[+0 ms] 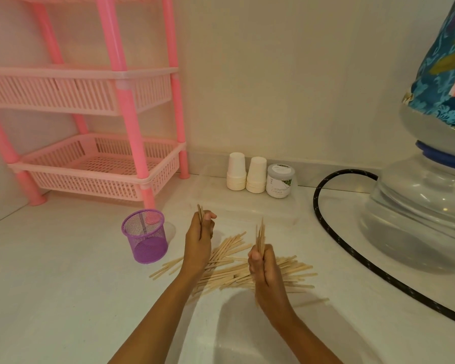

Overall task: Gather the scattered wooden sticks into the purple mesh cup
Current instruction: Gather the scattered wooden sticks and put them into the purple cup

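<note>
Between the curled fingers (208, 217) of the left hand (198, 241) a thin bundle (200, 214) of wooden sticks stands nearly upright, its tips rising above the knuckles. The right hand (264, 267), just right of and nearer the camera than the left, grips a second bundle (260, 237) the same way, fingers wrapped tight around its lower part and the upper ends fanning slightly above the fist. Both hands hover apart from each other over the scattered wooden sticks (296, 271), which lie flat in a loose criss-crossed pile under and between the wrists, spreading left past the left forearm and right well beyond the right fingers; one stray stick (314, 301) lies alone to the right of the right wrist. Left of the left fingers, near but not touching the hand, the purple mesh cup (145, 236) stands upright on the white surface (63, 285). Beyond the fingers lies a faint clear plastic container (286, 219), and past it, against the wall, two stacks of white paper cups (246, 176) stand beside a small labelled jar (280, 185). Far left of the hands stands a pink shelf rack (100, 166); far right, a black hose (326, 232) curves around a large clear water bottle (418, 219).
</note>
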`<state>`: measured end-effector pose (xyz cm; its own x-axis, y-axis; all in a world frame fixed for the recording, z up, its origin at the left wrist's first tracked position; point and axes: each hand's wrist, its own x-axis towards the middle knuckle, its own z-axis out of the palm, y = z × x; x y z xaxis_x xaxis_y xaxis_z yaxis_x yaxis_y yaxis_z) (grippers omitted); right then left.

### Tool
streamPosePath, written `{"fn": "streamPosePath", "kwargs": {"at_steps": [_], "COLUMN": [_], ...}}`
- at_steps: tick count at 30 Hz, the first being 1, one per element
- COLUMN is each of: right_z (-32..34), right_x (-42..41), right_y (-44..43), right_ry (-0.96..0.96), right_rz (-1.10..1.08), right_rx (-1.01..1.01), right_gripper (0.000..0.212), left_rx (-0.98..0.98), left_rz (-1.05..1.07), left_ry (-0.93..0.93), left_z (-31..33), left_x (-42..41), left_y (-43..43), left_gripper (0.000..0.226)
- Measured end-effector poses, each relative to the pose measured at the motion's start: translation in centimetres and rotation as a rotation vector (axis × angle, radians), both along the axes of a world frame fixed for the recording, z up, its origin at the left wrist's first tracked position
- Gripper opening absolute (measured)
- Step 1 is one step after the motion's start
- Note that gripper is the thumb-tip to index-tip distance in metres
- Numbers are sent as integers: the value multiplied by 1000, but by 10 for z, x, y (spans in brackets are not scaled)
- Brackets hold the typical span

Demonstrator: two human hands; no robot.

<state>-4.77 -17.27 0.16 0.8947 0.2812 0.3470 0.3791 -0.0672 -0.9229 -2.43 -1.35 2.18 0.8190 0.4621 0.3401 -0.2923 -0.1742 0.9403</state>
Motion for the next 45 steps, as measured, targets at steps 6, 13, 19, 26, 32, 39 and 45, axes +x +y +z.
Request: {"fn": "streamPosePath", "kwargs": {"at_steps": [6, 13, 19, 26, 32, 39, 45], "right_z": [-29, -19, -21, -18, 7, 27, 22], "right_x": [-8, -4, -7, -7, 4, 21, 15], "right_y": [-9, -6, -5, 1, 10, 20, 18], "right_ry": [9, -35, -38, 41, -1, 12, 79], "right_rz": [70, 37, 74, 0, -86, -11, 197], "right_rx": [-185, -107, -147, -104, -167, -299, -328], "right_gripper": [22, 25, 28, 24, 17, 19, 45], "left_rx": [11, 7, 21, -12, -38, -67, -153], "left_rz": [-54, -35, -59, -34, -226, -414, -330], "left_ry": [8, 21, 64, 67, 51, 126, 135], "left_z": [-33, -43, -55, -46, -16, -6, -5], "left_x": [-10, -6, -6, -8, -17, -23, -18], "left_y": [-3, 1, 1, -7, -27, -41, -39], "left_gripper": [22, 25, 22, 25, 25, 38, 28]}}
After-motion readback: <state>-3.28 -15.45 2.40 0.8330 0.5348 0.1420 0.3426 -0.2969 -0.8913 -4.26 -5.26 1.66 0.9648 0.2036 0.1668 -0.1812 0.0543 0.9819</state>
